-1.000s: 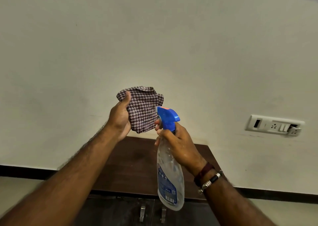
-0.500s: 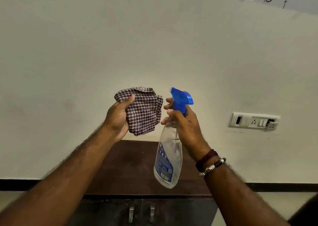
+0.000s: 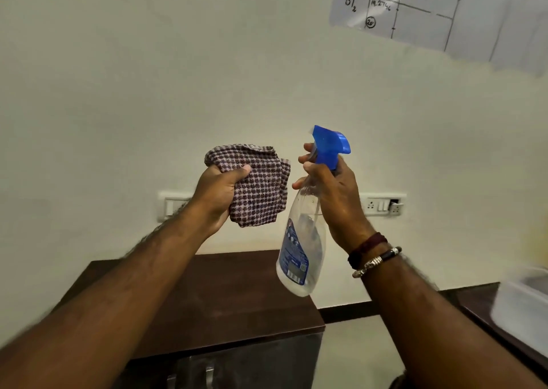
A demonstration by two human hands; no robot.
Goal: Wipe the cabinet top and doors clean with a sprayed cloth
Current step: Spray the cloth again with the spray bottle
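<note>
Mid-frame, the left hand [image 3: 219, 193] grips the checked cloth [image 3: 258, 187] and the right hand [image 3: 335, 199] clasps the spray bottle [image 3: 299, 249], nozzle toward the cloth, so wetting seems underway, and next comes wiping the untouched cabinet top [image 3: 225, 296] at lower centre.

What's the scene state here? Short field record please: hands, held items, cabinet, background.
left hand: shut on checked cloth, bunched, held up
right hand: shut on spray bottle, fingers at the trigger
nozzle: blue spray head points left toward the cloth
bottle: clear, mostly see-through, blue label
cabinet top: dark brown, below both hands, no contact
cabinet doors: shut, metal handles visible
background: wall socket strip, chart sheet on the wall
</note>
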